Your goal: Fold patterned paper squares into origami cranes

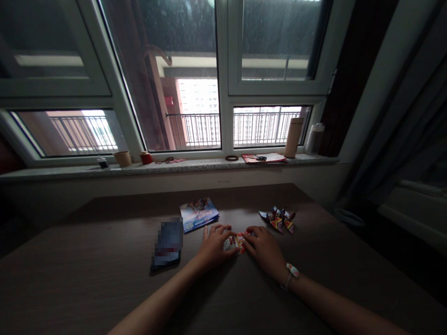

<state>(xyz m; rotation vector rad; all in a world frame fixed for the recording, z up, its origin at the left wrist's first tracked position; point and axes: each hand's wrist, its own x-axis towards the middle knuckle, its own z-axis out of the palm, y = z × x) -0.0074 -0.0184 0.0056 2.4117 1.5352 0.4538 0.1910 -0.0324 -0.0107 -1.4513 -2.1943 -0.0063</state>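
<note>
A small piece of printed paper (240, 243), red, white and yellow, lies on the brown table (104, 242) between my two hands. My left hand (217, 244) is at its left side, with thumb and fingers curved around that edge. From the right, my right hand (263, 246) holds the other side, its fingertips pressed on the paper. The fingers partly cover the paper, so its full shape is hidden. A bracelet with a white charm (292, 270) is on my right wrist.
A blue printed booklet (199, 213) and a dark, pixelated flat object (168, 243) lie to the left. Folded pointed paper pieces (279, 219) lie at the right. The windowsill (206, 164) holds a paper cup (123, 158), a tan bottle (294, 137) and scissors (260, 158).
</note>
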